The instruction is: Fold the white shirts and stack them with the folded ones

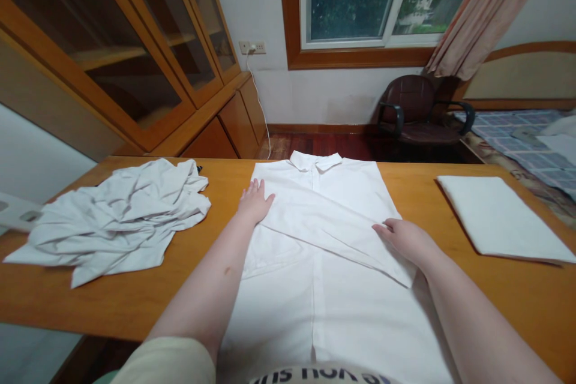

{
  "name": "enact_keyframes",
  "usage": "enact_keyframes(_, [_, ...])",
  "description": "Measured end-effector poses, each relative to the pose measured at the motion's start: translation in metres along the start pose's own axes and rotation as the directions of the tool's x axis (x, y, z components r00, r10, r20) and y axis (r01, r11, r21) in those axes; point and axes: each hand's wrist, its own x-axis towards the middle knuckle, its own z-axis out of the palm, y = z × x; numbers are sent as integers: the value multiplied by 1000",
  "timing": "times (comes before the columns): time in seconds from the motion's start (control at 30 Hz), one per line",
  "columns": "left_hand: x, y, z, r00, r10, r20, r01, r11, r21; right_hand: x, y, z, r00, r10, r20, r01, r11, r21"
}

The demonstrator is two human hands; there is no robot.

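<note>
One spread shirt [317,225], one cloth heap [123,216], one chair [409,102]

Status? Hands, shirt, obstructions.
Left hand on shirt. Right hand at sleeve. Sleeve lies across shirt front. Crumpled cloth left, folded cloth right, both apart from shirt.

**Single view, head-worn**
One camera, worn at head height; faces forward and down. Near: desk [220,210] across the lower half, left hand [256,201] and right hand [408,241] at mid-frame. Farther: window [353,0] at top, cabinet [135,42] at upper left.
</note>
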Motion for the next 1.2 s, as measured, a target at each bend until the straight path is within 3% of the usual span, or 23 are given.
enact_keyframes(0.07, [7, 7, -5, 996, -89, 10, 89, 996, 18, 0, 0, 0, 1000, -2, -4, 2, 1000, -17])
enact_keyframes(0.17, [18, 18, -6, 982, -168, -87, 172, 984, 43, 0, -2, 1, 1000, -8, -10, 8, 999, -40])
enact_keyframes(0.23, [24, 21, -2, 987, -84, -136, 90, 995, 36, 0, -2, 1, 1000, -14, -11, 14, 999, -44])
enact_keyframes(0.33, [32, 19, 5, 993, 50, -103, -49, 999, 6, -1, -3, 0, 1000, -15, 1, 15, 999, -42])
enact_keyframes(0.53, [46, 7, 5, 981, -3, -193, 2, 1000, -3, -2, -5, -2, 1000, -6, 0, 6, 999, -46])
enact_keyframes(0.73, [58, 6, 3, 999, 27, -25, -27, 1000, -8, -3, -6, -3, 1000, 1, -5, -1, 999, -36])
enact_keyframes(0.9, [60, 6, 5, 993, -36, -111, 31, 999, -43, -5, -8, -6, 1000, 4, 2, -4, 999, -44])
enact_keyframes(1.07, [65, 3, 2, 994, -91, -55, 85, 992, -93, -4, -8, -5, 1000, 0, 0, 0, 999, -42])
enact_keyframes(1.2, [70, -13, -4, 997, -69, -47, 60, 983, -175, -3, -6, -3, 1000, -7, -5, 7, 999, -41])
